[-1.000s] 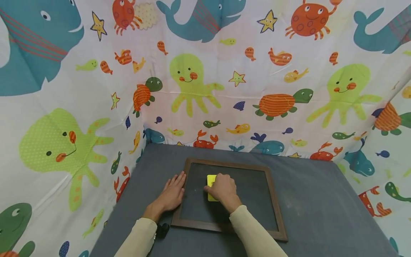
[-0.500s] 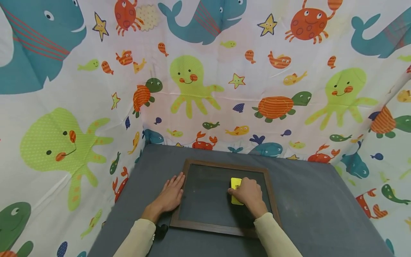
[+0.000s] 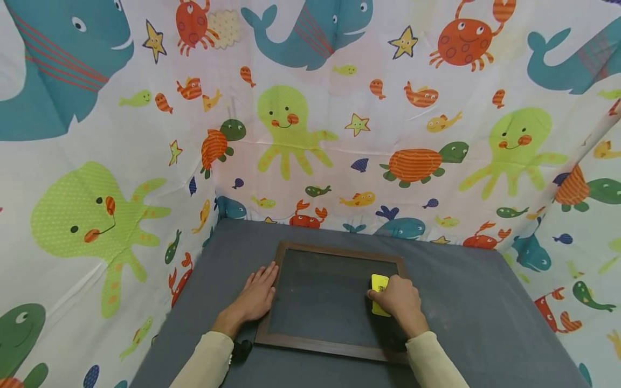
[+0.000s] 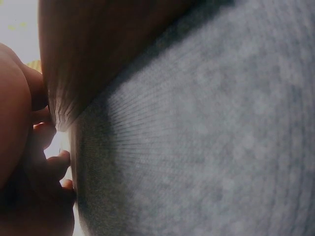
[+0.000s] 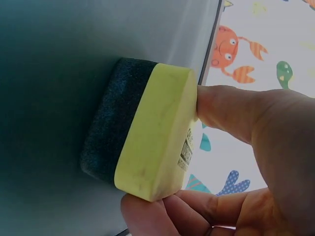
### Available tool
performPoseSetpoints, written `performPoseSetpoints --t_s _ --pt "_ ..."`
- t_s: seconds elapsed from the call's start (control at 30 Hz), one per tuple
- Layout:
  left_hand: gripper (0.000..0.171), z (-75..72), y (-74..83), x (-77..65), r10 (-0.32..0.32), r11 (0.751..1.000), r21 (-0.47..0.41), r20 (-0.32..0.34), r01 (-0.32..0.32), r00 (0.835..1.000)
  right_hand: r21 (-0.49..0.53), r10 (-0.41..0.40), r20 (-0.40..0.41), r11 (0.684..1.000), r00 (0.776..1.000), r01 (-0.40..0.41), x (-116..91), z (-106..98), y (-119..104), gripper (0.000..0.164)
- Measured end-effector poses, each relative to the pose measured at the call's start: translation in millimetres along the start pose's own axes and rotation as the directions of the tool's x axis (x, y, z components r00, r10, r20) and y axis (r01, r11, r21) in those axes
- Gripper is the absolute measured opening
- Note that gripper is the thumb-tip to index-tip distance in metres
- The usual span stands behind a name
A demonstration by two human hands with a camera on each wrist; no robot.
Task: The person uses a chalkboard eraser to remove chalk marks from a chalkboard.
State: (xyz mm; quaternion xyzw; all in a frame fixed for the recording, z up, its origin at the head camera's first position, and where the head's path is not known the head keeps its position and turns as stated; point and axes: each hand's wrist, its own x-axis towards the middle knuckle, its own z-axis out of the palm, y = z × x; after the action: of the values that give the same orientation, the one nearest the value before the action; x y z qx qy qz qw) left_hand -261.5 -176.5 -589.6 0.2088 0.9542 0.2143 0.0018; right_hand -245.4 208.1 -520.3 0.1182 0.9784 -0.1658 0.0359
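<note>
A chalkboard (image 3: 317,302) in a brown wooden frame (image 3: 320,346) lies flat on the grey cloth. My right hand (image 3: 402,303) grips a yellow board eraser (image 3: 379,280) near the board's right side. In the right wrist view the eraser (image 5: 152,128) has its dark felt side against the board, with the thumb and fingers on its yellow body. My left hand (image 3: 255,295) rests along the frame's left edge, its fingers extended. The left wrist view shows part of that hand (image 4: 49,172) beside the dark frame edge (image 4: 93,49) and the grey cloth.
Grey cloth (image 3: 466,312) covers the table around the board. Behind and at both sides hang white curtains (image 3: 335,161) printed with sea animals. A small black object (image 3: 241,350) is by the left wrist.
My right hand has slid the eraser rightward across the board, from near the middle to close to the right frame. My left hand stays at the left edge.
</note>
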Motion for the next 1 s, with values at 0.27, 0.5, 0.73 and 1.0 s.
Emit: performPoseSetpoints --t_s 0.27,0.5,0.73,1.0 --pt "0.058 0.9 0.9 -0.2 -0.005 1.000 -0.011 0.001 0.005 1.000 -0.017 0.001 0.009 1.000 1.000 -0.001 0 -1 4 0.067" --pt "0.058 3.2 -0.1 1.1 -0.011 1.000 -0.013 -0.005 0.011 1.000 -0.005 -0.009 0.007 1.000 1.000 0.009 3 -4 6 0.066" --pt "0.059 6.6 -1.9 1.2 0.016 0.998 -0.065 -0.026 -0.017 1.000 0.029 -0.018 -0.016 0.999 1.000 0.019 7 -49 20 0.073" --pt "0.058 5.5 -0.8 2.1 0.008 0.998 -0.057 -0.032 -0.009 0.999 0.005 0.053 0.003 0.999 0.999 -0.053 7 -88 72 0.080"
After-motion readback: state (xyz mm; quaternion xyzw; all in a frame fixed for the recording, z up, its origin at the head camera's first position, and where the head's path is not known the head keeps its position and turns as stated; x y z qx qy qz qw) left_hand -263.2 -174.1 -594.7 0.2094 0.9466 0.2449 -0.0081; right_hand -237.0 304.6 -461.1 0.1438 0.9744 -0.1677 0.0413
